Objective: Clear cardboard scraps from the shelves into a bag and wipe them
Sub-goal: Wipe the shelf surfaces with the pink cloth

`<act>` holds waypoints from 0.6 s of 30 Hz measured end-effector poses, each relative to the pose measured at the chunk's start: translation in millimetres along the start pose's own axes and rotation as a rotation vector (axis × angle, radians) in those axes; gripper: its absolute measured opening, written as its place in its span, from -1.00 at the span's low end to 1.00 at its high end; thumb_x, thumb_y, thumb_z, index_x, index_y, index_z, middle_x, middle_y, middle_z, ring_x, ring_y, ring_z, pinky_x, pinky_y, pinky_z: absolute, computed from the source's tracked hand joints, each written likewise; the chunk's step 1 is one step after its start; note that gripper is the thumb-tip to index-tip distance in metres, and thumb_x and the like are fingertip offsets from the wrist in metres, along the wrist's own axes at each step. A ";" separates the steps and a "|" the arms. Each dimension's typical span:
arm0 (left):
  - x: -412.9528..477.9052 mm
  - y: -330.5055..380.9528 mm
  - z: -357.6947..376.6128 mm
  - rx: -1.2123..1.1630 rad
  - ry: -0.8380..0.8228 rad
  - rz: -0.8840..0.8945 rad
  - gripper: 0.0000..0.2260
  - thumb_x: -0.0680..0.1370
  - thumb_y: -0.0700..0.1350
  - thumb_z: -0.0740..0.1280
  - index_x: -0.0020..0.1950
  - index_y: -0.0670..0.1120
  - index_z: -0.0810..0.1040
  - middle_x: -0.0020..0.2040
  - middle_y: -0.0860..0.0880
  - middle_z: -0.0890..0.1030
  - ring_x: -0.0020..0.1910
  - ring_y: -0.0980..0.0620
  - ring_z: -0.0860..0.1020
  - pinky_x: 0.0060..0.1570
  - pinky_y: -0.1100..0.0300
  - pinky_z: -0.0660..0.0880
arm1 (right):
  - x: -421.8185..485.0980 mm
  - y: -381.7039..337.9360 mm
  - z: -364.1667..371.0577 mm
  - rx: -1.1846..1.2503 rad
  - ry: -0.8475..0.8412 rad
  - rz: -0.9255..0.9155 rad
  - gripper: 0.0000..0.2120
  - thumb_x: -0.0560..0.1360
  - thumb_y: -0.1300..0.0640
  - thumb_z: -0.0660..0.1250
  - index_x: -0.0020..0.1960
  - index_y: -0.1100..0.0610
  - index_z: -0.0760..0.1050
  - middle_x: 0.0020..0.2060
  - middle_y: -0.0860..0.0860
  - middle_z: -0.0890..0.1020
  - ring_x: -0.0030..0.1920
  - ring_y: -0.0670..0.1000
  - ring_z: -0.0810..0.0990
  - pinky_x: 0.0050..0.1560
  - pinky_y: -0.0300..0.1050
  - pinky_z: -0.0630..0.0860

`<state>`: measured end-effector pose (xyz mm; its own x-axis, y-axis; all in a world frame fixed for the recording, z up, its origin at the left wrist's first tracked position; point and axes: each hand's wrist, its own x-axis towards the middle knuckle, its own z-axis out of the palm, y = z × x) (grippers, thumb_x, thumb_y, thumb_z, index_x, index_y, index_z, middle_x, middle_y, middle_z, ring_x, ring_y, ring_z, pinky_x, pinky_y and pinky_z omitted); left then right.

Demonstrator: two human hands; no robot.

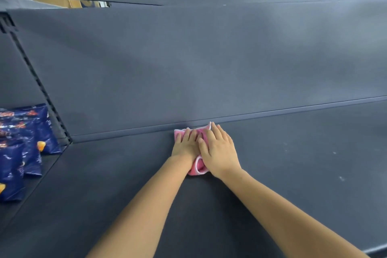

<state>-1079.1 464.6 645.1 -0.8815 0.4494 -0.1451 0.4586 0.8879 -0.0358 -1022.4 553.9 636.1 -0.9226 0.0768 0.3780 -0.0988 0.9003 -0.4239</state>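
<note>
Head view: pink cloth [198, 168] bunched flat on dark shelf [293, 163], far edge right up against back panel [188, 69] seam, white-trimmed hem poking out at near side between wrists. Soft, light, floppy by the look of the folds; likely to crumple and ride up rather than slide as one piece, so best handled by broad palm pressure over the middle, with no pinching at a corner. Left hand [185, 144] laid flat on left part of cloth, fingers spread and reaching toward seam. Right hand [219, 151] flat beside it, overlapping slightly, fingers together and extended, pressing cloth down; no pinch or curl visible in either hand. Shelf surface matte, apparently low-grip for fabric, with pale specks [341, 178] scattered well to the right, probably dust or residue yet to be wiped. No cardboard scraps or bag in view. Farther out, blue snack packets [23, 148] standing on neighbouring shelf section at far left, beyond slotted upright [41, 88], well apart from cloth.
</note>
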 end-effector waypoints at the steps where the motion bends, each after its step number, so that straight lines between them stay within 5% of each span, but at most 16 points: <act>1: -8.3 -0.3 2.2 -0.005 0.012 0.027 -0.26 0.55 0.12 0.18 0.54 -0.08 -0.20 0.56 -0.06 -0.13 0.53 -0.07 -0.22 0.49 -0.05 -0.21 | -1.8 -0.1 -3.1 0.013 -0.006 -0.014 -0.58 0.61 0.01 0.02 0.39 0.17 0.29 0.50 0.12 0.14 0.51 0.07 0.04 0.45 -0.13 -0.05; 8: -79.0 -76.2 20.0 -0.107 0.105 -0.040 -0.43 0.61 0.14 -0.07 0.54 -0.08 -0.07 0.57 -0.03 -0.07 0.54 0.01 -0.17 0.51 0.00 -0.21 | -10.6 -7.1 -11.2 0.008 -0.050 -0.101 -0.57 0.59 0.04 0.13 0.41 0.17 0.30 0.49 0.10 0.18 0.50 0.07 0.10 0.44 -0.12 0.01; 18: -55.5 -136.5 15.0 -0.159 0.116 -0.258 -0.47 0.60 0.13 -0.06 0.51 -0.10 0.09 0.54 -0.07 0.08 0.54 -0.07 -0.04 0.50 -0.03 -0.10 | -6.7 -6.6 -4.6 -0.082 -0.071 -0.077 -0.54 0.58 -0.03 0.12 0.42 0.14 0.28 0.51 0.05 0.11 0.51 0.04 0.05 0.44 -0.15 0.00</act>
<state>-1091.1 317.0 643.3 -0.9774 0.2079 -0.0378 0.2034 0.9741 0.0993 -1013.9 549.4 640.2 -0.9377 -0.0215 0.3466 -0.1421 0.9345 -0.3264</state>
